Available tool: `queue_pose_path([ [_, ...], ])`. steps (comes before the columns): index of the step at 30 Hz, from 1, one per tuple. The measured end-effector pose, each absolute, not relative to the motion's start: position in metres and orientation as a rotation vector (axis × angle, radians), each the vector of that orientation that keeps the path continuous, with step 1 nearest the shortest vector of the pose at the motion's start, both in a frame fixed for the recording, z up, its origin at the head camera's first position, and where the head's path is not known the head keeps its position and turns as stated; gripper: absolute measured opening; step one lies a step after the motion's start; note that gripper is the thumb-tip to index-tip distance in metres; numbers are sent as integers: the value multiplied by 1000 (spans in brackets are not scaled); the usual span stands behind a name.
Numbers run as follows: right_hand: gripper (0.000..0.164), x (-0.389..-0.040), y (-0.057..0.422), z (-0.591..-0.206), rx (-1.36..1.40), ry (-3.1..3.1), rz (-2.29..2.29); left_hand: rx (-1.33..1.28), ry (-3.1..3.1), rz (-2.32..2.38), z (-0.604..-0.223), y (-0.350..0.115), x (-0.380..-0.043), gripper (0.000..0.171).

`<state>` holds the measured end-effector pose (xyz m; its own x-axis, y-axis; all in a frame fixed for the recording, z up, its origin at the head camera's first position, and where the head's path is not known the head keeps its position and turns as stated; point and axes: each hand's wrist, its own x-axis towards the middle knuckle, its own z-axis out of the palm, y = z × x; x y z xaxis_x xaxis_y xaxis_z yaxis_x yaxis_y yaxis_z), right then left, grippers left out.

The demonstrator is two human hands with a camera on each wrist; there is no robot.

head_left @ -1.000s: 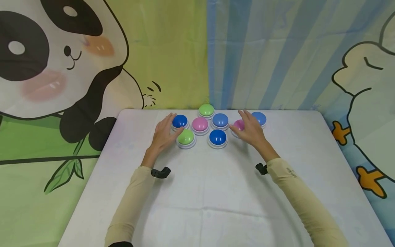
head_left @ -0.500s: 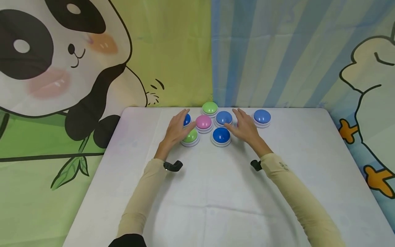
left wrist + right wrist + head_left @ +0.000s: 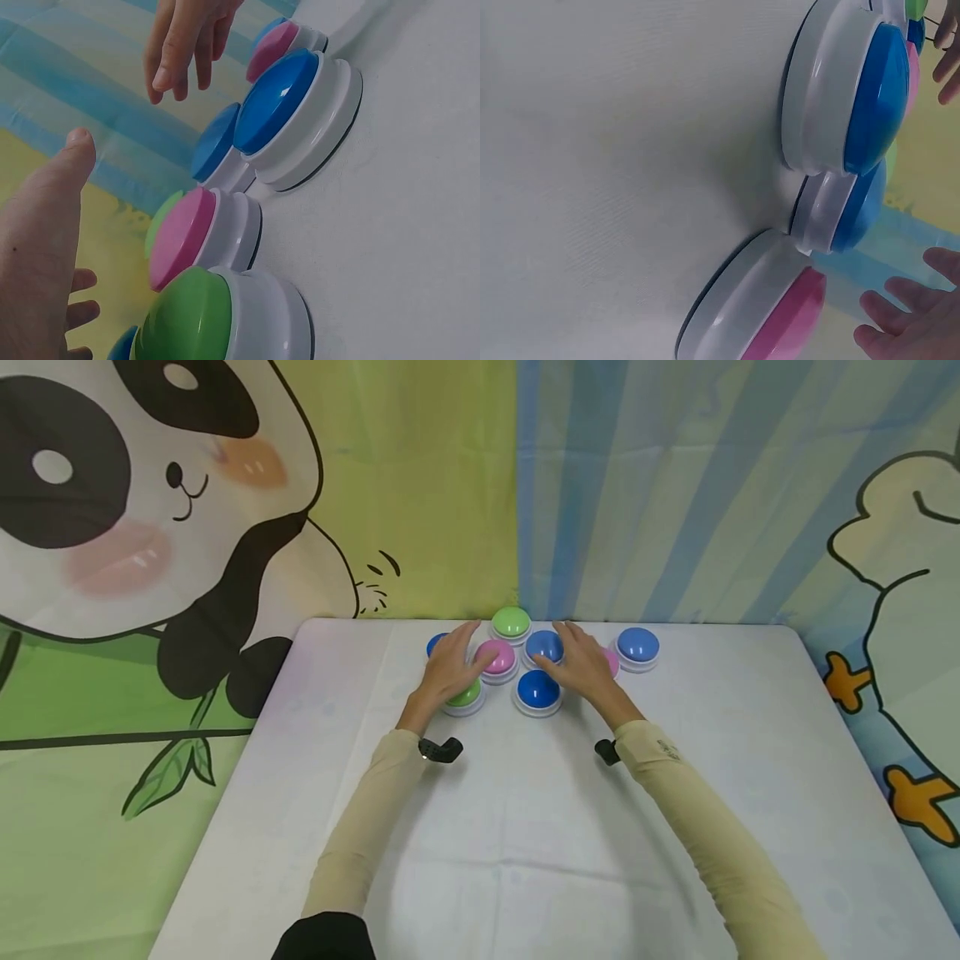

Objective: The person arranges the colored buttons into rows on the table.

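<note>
Several dome-topped push buttons with white bases stand clustered at the table's far edge. My left hand [image 3: 450, 667] hovers over the left ones, fingers relaxed, holding nothing. Under it are a near green button [image 3: 465, 693] and a partly hidden dark blue button [image 3: 435, 645]; a pink button [image 3: 496, 658] lies by its thumb. My right hand [image 3: 587, 667] hovers, fingers loosely spread, between a lighter blue button [image 3: 544, 646] and a second pink button [image 3: 611, 662], mostly hidden behind it. A near dark blue button [image 3: 538, 691] sits below its thumb. In the left wrist view a gap shows between the left hand [image 3: 41, 240] and the domes.
A far green button [image 3: 511, 622] stands at the table's back edge, and another blue button [image 3: 638, 646] at the right end of the cluster. The white tabletop [image 3: 525, 827] stretches toward me. Behind it hangs a printed cloth [image 3: 435, 485] with a panda.
Both hands have moved inward toward each other over the buttons. The left uncovers part of the blue button at left; the right has left the right-hand blue button. The buttons keep their arrangement.
</note>
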<state>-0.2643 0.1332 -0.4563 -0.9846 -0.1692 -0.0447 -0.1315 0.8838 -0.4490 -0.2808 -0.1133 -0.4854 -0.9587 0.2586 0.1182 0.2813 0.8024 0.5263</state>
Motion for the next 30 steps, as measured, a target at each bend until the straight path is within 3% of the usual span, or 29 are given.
queue_pose_path([
  [18,85,-299,104,-462,-297,2964,-675,-447,-3031,-858,-480,-92,-310,84],
  [30,78,-314,95,-472,-332,2965,-595,-460,-3004,-1027,-489,-91,-331,74],
])
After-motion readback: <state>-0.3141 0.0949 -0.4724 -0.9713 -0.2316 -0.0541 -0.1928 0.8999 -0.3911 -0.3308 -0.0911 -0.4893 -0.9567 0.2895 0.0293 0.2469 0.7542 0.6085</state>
